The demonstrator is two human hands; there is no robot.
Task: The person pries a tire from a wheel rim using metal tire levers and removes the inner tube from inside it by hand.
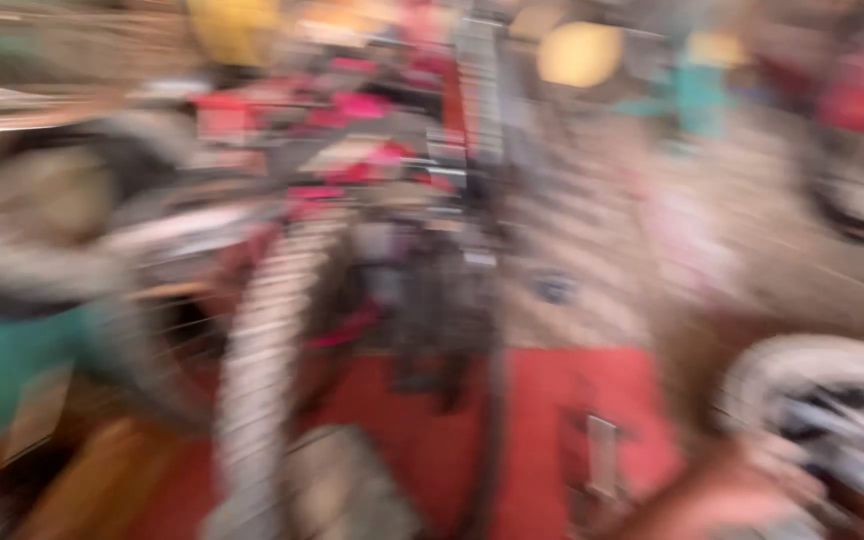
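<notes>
Heavily blurred: I log a knobbly grey motorcycle tyre (272,350) standing over a red floor mat (552,420); my right hand (742,495), grip unreadable, low beside a spoked grey wheel (832,410).

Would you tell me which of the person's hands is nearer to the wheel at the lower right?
Right: a blurred hand sits just beside the wheel, lower left of it. The left hand is not in view.

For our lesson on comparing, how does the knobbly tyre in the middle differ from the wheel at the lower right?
The knobbly tyre runs near upright through the frame's middle; the wheel at the lower right shows only as a curved arc at the edge. The tyre looks grey and ridged, the wheel paler and smoother. Both are heavily blurred.
</notes>
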